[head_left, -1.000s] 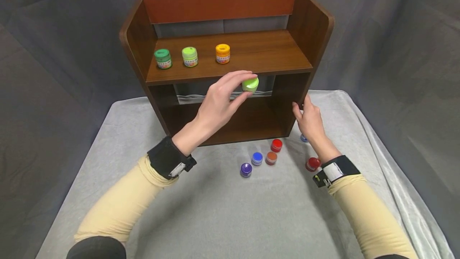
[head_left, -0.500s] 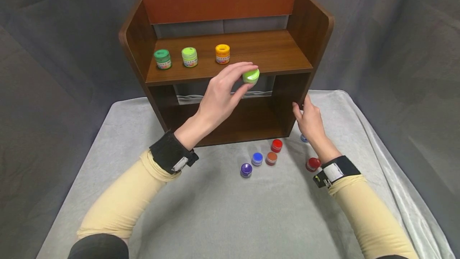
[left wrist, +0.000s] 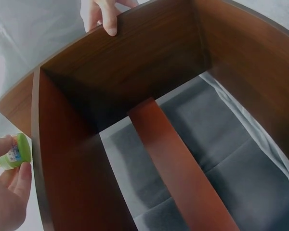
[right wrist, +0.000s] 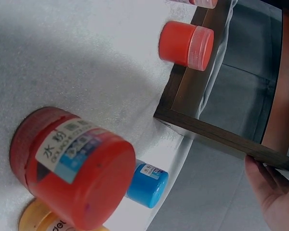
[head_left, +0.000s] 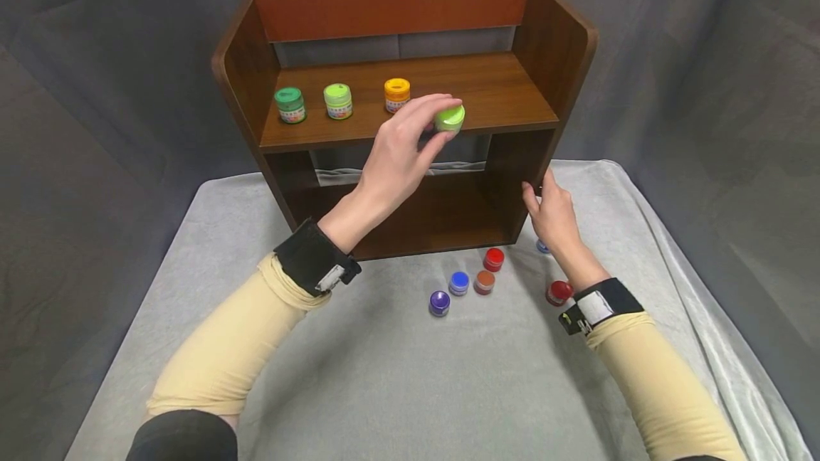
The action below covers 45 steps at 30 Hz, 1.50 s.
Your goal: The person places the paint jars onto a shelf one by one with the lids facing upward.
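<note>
Lime-green jar (closed) higher in left hand

- Standing upright: dark-brown two-level wooden shelf, redder rail across top rear; gripped at right side panel by right hand.
- Pinched in left hand: lime-green jar, lid on, facing up; held at front edge of upper board.

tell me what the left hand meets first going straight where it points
Probably the right panel; depth is unclear, so the jar in the left hand might catch the upper board first.
</note>
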Available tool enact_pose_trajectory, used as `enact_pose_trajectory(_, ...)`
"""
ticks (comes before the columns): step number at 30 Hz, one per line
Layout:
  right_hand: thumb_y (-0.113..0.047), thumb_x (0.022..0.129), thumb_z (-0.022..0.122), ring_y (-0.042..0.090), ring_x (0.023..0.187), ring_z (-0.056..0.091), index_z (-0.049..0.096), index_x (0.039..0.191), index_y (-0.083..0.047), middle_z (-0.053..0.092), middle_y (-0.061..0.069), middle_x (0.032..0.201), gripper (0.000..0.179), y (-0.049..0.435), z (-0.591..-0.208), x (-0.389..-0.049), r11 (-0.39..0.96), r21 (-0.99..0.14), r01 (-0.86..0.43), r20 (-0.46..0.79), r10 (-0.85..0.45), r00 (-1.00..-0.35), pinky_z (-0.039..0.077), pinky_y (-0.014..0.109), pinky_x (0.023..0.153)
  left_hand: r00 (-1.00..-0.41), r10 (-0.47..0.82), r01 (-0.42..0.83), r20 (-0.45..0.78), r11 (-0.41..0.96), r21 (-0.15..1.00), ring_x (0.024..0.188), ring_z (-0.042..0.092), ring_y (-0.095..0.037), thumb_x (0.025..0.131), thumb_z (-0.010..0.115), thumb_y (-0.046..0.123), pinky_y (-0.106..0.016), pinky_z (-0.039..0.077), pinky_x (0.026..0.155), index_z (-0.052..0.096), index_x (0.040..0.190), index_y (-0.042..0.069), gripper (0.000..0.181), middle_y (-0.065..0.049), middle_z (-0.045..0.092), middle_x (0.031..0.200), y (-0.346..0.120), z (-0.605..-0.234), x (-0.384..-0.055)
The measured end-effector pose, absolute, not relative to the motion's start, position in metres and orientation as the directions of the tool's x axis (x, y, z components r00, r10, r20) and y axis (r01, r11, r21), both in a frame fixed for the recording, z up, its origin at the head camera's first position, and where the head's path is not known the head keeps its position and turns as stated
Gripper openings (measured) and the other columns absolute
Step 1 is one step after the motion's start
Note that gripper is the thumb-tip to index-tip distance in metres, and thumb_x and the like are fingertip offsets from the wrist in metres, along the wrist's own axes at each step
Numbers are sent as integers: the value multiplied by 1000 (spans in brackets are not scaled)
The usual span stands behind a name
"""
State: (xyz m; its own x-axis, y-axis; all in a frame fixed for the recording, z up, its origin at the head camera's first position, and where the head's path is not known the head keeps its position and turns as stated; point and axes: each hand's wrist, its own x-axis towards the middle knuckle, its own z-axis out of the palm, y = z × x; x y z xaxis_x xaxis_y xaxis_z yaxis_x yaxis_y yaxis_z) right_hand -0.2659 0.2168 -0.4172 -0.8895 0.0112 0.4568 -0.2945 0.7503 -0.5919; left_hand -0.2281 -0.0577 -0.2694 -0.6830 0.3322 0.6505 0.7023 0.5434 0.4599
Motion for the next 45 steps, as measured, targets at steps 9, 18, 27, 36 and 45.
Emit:
enact_pose_trajectory(9, -22, 103, 50, 46, 111, 66, 46, 131, -1, 66, 29, 122, 35, 217, -418, -266, 750, -593, -294, 447, 2, -894, 50, 59, 97, -727, 302, 651, 617, 589, 479, 134, 55, -18, 93, 70, 16, -25, 44, 111, 59, 136, 12, 45, -6, 59, 142, -51, -264, -235)
enact_pose_trajectory(18, -23, 104, 49, 46, 113, 65, 45, 133, -2, 65, 29, 125, 36, 217, -419, -266, 745, -607, -277, 422, 6, -907, 50, 58, 98, -756, 280, 609, 591, 631, 481, 131, 57, -17, 94, 69, 18, -25, 43, 111, 60, 135, 13, 42, -5, 62, 139, -47, -260, -241)
enact_pose_trajectory(27, -23, 104, 48, 46, 115, 65, 44, 133, -1, 64, 29, 127, 36, 216, -418, -264, 744, -610, -273, 415, 7, -910, 50, 59, 98, -785, 277, 573, 554, 663, 481, 130, 58, -17, 93, 69, 17, -28, 44, 112, 61, 135, 14, 43, -4, 62, 139, -42, -254, -249)
enact_pose_trajectory(36, -24, 104, 49, 45, 115, 65, 44, 133, -2, 65, 28, 126, 37, 217, -418, -265, 751, -604, -268, 414, 8, -910, 50, 58, 98, -806, 285, 545, 518, 699, 463, 130, 58, -18, 93, 68, 16, -29, 42, 113, 60, 135, 13, 43, -5, 62, 139, -33, -248, -258)
enact_pose_trajectory(45, -24, 104, 50, 45, 114, 65, 44, 135, -3, 65, 28, 127, 38, 216, -419, -265, 746, -608, -272, 412, 3, -911, 50, 58, 98, -816, 288, 529, 502, 724, 443, 132, 57, -19, 94, 67, 15, -30, 42, 113, 59, 137, 13, 44, -5, 61, 141, -30, -246, -264)
